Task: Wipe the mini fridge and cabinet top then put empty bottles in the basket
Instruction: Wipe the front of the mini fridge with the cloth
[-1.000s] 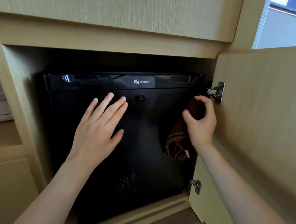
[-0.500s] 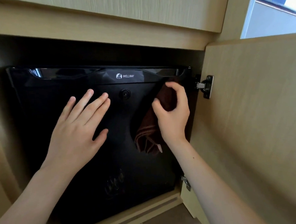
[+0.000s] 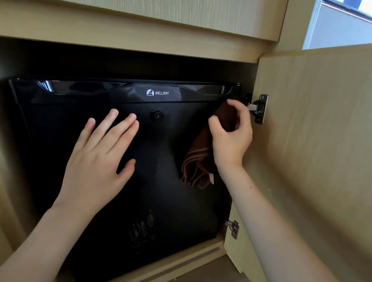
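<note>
The black mini fridge (image 3: 166,195) sat in the recess of a pale wood cabinet (image 3: 132,42), its front filling the middle of the view. The left hand (image 3: 95,162) lay flat on that front at about ten o'clock from its centre. Its fingers (image 3: 106,125) were straight and a little spread, holding nothing, with the tips just at nine o'clock of the round lock (image 3: 156,115). A WELLWAY badge (image 3: 157,92) sat at twelve o'clock of the lock. The right hand (image 3: 230,138) was at the fridge's two o'clock corner, fingers and thumb curled round a brown cloth (image 3: 197,166). The cloth's loose folds hung against the front at seven o'clock of that hand. The open cabinet door (image 3: 321,144) stood at three o'clock, its upper hinge (image 3: 260,108) just beside the right hand and its lower hinge (image 3: 233,227) at the fridge's five o'clock. A window (image 3: 347,20) showed at one o'clock.
</note>
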`<action>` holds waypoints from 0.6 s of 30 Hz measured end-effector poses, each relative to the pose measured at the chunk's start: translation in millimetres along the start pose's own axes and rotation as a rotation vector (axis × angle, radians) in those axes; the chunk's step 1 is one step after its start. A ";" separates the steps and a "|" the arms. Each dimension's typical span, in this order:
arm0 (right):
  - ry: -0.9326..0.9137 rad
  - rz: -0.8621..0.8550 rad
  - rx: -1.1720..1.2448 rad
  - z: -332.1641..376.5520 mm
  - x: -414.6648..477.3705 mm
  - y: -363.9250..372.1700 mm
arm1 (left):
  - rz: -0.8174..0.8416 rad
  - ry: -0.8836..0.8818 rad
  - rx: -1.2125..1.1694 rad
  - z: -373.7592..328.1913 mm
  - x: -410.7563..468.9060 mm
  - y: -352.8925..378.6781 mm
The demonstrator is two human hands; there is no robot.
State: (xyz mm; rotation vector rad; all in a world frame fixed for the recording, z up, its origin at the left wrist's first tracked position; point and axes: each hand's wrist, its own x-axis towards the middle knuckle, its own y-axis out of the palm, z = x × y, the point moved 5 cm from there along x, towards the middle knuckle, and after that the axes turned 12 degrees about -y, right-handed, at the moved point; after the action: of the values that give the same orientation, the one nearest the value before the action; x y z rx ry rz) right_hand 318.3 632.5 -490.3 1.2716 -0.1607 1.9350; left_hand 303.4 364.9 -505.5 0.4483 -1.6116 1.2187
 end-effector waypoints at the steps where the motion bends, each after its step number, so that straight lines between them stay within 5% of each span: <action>1: 0.019 -0.010 -0.004 -4.2 -7.6 -1.8 | 0.004 0.005 0.000 0.8 0.2 -0.3; 8: 0.361 -0.096 -0.114 -44.6 -75.3 -44.8 | 0.033 -0.007 -0.002 -1.1 0.9 -3.2; 13: 0.078 -0.013 -0.059 -2.5 -11.1 -11.4 | 0.030 -0.013 -0.012 -1.6 0.5 -3.0; 18: 0.064 -0.045 0.024 -2.6 0.4 0.3 | 0.055 0.007 -0.002 0.1 1.0 -3.7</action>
State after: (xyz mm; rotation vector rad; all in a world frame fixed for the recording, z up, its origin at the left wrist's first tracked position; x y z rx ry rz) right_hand 316.2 633.8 -491.1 1.2174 -0.0757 1.9414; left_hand 305.8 363.6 -502.8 0.4001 -1.6283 1.2579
